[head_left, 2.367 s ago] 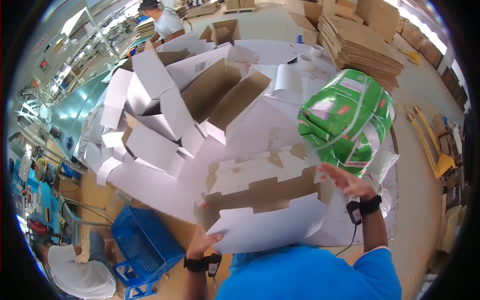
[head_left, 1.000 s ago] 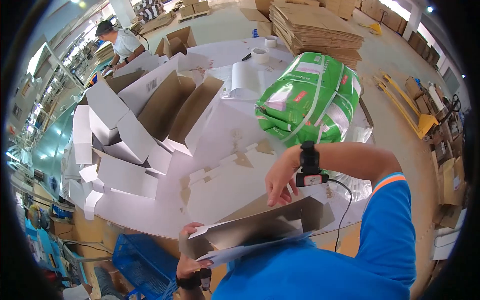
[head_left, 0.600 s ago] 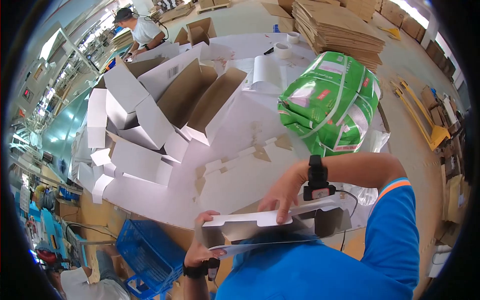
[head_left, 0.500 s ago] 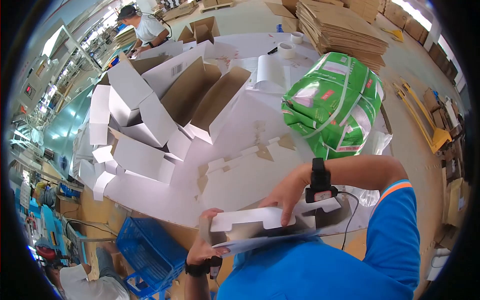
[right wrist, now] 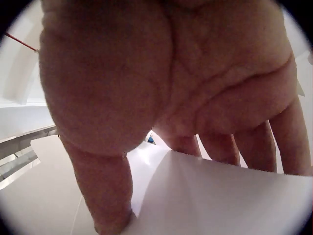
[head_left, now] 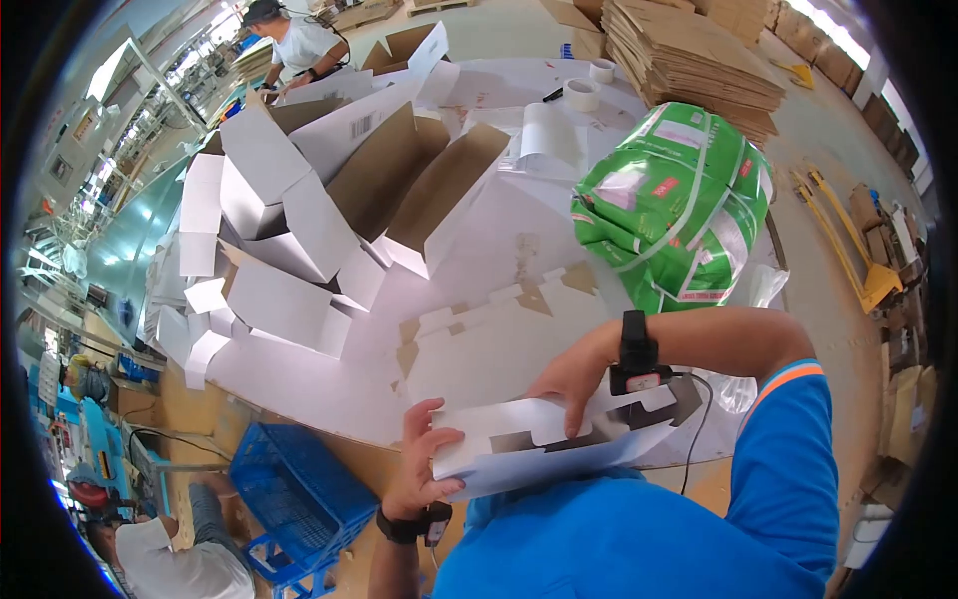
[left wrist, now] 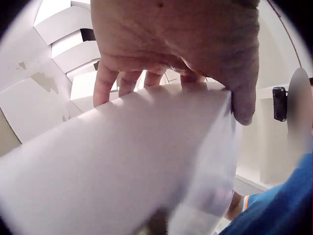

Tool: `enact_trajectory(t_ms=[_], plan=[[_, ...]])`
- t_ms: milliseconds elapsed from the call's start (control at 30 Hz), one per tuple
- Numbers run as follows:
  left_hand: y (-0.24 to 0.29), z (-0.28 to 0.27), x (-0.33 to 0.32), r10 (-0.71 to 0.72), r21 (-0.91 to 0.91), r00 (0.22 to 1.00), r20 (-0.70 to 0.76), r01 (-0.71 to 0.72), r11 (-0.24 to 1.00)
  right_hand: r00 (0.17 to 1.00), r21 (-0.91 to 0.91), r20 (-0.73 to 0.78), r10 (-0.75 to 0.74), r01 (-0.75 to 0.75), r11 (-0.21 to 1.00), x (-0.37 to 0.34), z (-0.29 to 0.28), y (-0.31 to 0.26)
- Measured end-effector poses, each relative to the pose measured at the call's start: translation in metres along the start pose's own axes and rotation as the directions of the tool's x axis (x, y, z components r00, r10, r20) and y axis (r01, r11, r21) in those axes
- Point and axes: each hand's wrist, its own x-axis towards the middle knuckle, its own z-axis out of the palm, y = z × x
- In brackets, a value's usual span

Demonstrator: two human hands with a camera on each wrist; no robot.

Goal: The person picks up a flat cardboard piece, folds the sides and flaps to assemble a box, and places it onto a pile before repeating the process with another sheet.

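Note:
A white cardboard box (head_left: 549,469) with a brown inside is held against the front of the blue shirt, its tabbed upper side partly open. My left hand (head_left: 424,464) grips its left end. In the left wrist view the fingers (left wrist: 128,83) lie over the far side of a white panel, with the thumb (left wrist: 243,105) on the other side. My right hand (head_left: 577,374) reaches over from the far side and pinches the far wall near the middle. Its thumb (right wrist: 110,191) lies on the inner side, the fingertips hidden behind the white board.
A flat box blank (head_left: 479,349) lies just beyond on the table (head_left: 329,389). Several white boxes (head_left: 289,220) are heaped at left. A green strapped bundle (head_left: 679,205) stands at right, tape rolls (head_left: 582,95) at the back. A blue crate (head_left: 299,489) is at lower left.
My right hand came from beside the green bundle to the box's far wall, and the tabbed far edge has folded inward. My left hand shifted onto the box's left end.

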Motion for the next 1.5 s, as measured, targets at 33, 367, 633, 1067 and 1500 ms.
enact_trajectory(t_ms=[33,367,633,1067,1500], plan=[[0.002,-0.001,0.001,-0.007,0.023,1.000,0.003,0.007,1.000,1.000,-0.004,0.009,0.018,-0.018,1.000,0.001,-0.002,0.001],[-0.006,-0.008,-0.021,-0.101,-0.023,0.971,-0.215,0.098,0.995,0.975,0.583,-0.196,-0.100,0.198,0.788,-0.105,-0.009,0.061],[-0.018,-0.008,-0.025,-0.092,0.052,0.966,-0.241,0.108,0.993,0.827,0.538,-0.474,-0.301,0.543,0.645,-0.109,0.047,0.073],[-0.018,-0.006,-0.035,-0.096,0.027,0.973,-0.212,0.104,0.994,0.552,0.195,-0.832,0.057,0.196,0.961,-0.063,0.061,0.048],[0.004,0.022,-0.037,-0.363,-0.222,0.832,-0.419,0.294,0.930,0.331,-0.005,-0.937,-0.114,0.313,0.950,-0.048,0.106,0.026]])
